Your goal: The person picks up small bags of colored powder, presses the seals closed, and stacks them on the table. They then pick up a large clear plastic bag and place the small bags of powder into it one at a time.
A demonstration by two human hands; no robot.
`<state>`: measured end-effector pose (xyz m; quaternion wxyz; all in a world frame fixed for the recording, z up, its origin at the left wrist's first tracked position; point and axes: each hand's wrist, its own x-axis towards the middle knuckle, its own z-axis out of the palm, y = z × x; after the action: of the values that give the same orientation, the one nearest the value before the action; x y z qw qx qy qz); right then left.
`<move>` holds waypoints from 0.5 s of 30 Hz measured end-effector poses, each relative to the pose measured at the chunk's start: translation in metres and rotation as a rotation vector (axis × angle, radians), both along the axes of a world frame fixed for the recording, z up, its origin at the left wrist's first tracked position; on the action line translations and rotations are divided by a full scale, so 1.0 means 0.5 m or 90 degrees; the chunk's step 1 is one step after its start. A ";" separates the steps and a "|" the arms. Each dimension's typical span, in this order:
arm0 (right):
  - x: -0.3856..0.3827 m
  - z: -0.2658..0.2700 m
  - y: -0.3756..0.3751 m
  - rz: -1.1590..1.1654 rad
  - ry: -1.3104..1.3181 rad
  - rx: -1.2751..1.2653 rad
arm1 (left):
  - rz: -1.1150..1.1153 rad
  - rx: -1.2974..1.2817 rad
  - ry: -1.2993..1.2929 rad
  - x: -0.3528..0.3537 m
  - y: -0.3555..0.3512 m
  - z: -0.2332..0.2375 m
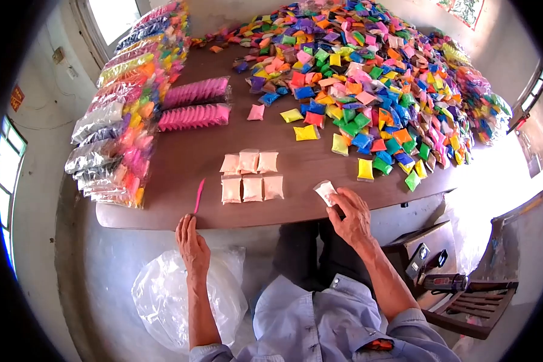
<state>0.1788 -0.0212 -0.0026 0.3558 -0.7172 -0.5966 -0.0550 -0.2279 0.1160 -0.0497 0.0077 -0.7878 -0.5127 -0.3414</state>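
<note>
White, glossy packet (325,191) is pinched in right grip (352,218); left grip (193,244) I can't tell.

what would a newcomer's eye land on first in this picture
Probably the huge heap of small multicoloured plastic packets, spread over the back and right of the brown table. Next might come the long row of clear plastic bags with colourful contents along the table's left side. Nearer the front edge, six pale peach packets stand out in two rows of three, between the person's left hand and right hand.
</note>
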 end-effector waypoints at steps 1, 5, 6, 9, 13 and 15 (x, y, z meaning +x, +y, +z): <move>0.005 -0.002 -0.003 -0.006 0.000 -0.004 | 0.008 -0.005 -0.005 0.001 0.002 -0.003; 0.015 -0.013 0.003 -0.017 0.014 0.004 | 0.024 -0.036 -0.044 0.000 0.001 0.012; 0.018 -0.012 0.007 -0.021 0.006 0.018 | 0.029 -0.032 -0.038 0.002 0.008 0.018; 0.015 -0.011 0.016 -0.006 0.009 0.042 | 0.005 -0.026 -0.121 -0.007 0.025 0.035; 0.012 -0.004 0.026 -0.015 0.009 0.020 | 0.037 -0.057 -0.099 0.012 0.019 0.039; 0.003 -0.003 0.037 0.006 0.057 0.059 | 0.050 -0.021 -0.055 0.017 0.013 0.031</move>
<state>0.1804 -0.0030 -0.0040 0.4153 -0.6989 -0.5802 -0.0492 -0.2196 0.1224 -0.0343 -0.0141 -0.7515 -0.5486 -0.3662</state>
